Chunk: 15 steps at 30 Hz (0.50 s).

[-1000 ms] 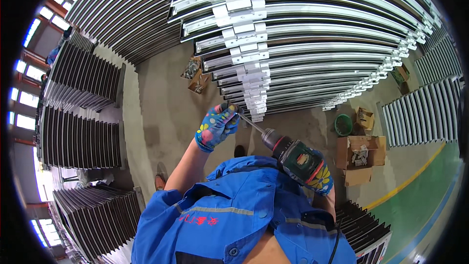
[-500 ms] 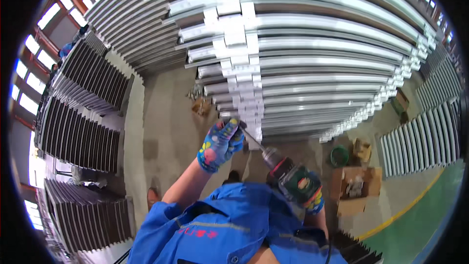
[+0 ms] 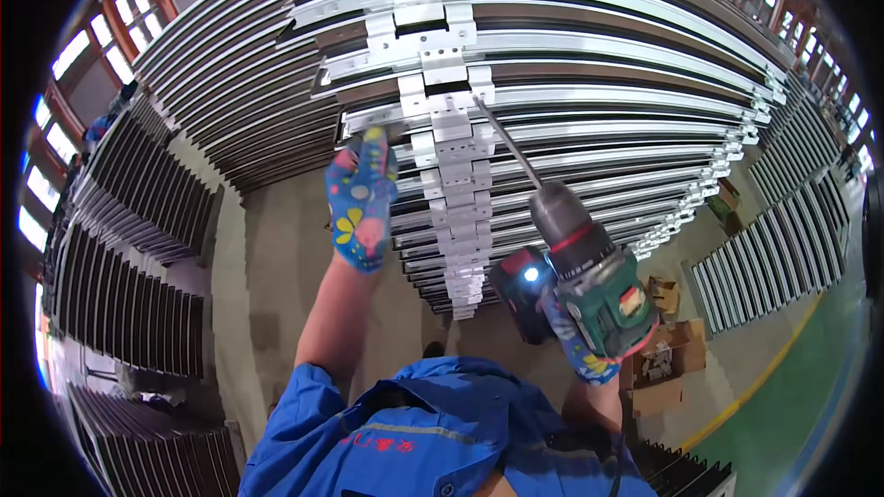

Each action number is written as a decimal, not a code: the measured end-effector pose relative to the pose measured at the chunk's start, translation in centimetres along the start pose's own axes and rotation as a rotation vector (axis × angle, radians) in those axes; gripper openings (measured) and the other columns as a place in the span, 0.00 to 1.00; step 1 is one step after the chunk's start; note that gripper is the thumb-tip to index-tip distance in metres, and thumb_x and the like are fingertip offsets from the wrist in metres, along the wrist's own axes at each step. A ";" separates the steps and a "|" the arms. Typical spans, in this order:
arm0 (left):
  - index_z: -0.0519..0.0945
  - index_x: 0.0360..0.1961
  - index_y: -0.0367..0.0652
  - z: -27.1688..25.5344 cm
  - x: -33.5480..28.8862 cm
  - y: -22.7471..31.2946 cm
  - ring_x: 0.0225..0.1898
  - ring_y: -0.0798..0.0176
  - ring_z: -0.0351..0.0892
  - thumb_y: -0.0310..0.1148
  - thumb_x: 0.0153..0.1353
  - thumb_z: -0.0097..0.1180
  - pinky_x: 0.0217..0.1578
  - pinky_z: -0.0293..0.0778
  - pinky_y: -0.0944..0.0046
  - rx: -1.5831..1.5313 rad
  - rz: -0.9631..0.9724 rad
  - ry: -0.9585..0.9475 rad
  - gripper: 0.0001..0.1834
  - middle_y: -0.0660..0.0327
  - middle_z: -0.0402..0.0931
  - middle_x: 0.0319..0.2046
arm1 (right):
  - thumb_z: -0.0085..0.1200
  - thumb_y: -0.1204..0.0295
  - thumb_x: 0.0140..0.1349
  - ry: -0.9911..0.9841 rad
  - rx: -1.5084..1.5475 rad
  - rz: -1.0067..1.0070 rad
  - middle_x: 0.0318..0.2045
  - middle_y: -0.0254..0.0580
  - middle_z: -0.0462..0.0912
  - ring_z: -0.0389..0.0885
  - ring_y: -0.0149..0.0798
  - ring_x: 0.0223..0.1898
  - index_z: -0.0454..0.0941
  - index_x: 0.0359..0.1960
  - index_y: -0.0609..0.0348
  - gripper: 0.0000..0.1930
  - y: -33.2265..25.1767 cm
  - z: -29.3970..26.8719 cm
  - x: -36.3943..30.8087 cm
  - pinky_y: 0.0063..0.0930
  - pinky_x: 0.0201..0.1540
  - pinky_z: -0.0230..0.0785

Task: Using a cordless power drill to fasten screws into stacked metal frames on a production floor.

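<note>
**Drill bit up at the bracket column, left hand steadying the rails**

While the long bit angles up toward the stacked rails, no contact point quite readable yet — looks pressed at or just beside the upper part of the white bracket column. Right hand, in a patterned glove, wrapped tight around the handle of the green cordless drill, grip fully closed on it, work light glowing at the base. Left hand, same flowery glove, raised against the edge of the metal rails, just left of the bracket column; fingers mostly hidden behind the palm, so cannot tell whether closed on a rail edge or merely flat against it.

Progress, judged from the frame alone: brackets already sitting on every visible rail, one under another from the top of the stack down to the small ones near the drill body. Holes showing in the upper plates, but fasteners too small to make out, so no telling which are driven and which are waiting. Bit working high in the column, with a long run of brackets below it — likely plenty left, though order of work not visible.

Around the action: more dark rail stacks off to the left, cardboard boxes on the floor at lower right, green floor with a yellow line beyond. Blue work jacket filling the bottom of the view.
</note>
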State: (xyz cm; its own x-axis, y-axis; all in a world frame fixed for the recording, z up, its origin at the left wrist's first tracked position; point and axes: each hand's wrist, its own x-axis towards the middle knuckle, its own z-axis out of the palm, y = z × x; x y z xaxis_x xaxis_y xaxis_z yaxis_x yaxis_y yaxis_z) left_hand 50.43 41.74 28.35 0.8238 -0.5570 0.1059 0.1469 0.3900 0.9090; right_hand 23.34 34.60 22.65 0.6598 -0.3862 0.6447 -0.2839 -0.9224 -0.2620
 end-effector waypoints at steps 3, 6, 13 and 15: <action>0.76 0.41 0.38 0.1 2.0 0.6 0.22 0.79 0.61 0.32 0.61 0.51 0.22 0.58 0.77 0.084 0.360 -0.121 0.10 0.72 0.67 0.21 | 0.55 0.70 0.51 0.102 0.056 0.033 0.33 0.36 0.74 0.74 0.32 0.35 0.72 0.43 0.57 0.16 -1.1 1.1 1.6 0.28 0.38 0.66; 0.74 0.44 0.35 0.5 2.5 0.2 0.27 0.77 0.65 0.31 0.61 0.50 0.29 0.62 0.78 0.097 0.365 -0.149 0.12 0.69 0.70 0.28 | 0.55 0.70 0.52 0.120 -0.014 -0.049 0.47 0.37 0.76 0.75 0.41 0.47 0.73 0.49 0.52 0.20 -1.3 2.0 3.2 0.37 0.51 0.66; 0.75 0.41 0.34 0.7 3.4 0.0 0.29 0.68 0.72 0.31 0.58 0.54 0.33 0.68 0.70 0.490 0.420 -0.185 0.13 0.59 0.74 0.31 | 0.56 0.68 0.50 0.062 -0.044 -0.044 0.46 0.39 0.77 0.75 0.43 0.47 0.75 0.47 0.49 0.19 -2.6 2.4 5.5 0.38 0.50 0.67; 0.75 0.41 0.34 0.8 3.4 -0.3 0.29 0.65 0.73 0.30 0.58 0.54 0.33 0.69 0.69 0.493 0.451 -0.170 0.12 0.58 0.75 0.32 | 0.56 0.73 0.50 0.103 0.009 0.122 0.33 0.35 0.78 0.76 0.32 0.34 0.75 0.41 0.53 0.14 -3.1 2.7 6.5 0.28 0.38 0.68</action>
State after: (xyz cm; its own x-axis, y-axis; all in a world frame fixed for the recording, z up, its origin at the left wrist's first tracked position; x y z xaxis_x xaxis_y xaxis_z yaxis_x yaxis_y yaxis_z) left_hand 52.80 39.13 28.78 0.6427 -0.5414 0.5421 -0.4895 0.2540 0.8342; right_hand 30.40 34.93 25.69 0.5460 -0.4925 0.6777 -0.3510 -0.8690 -0.3488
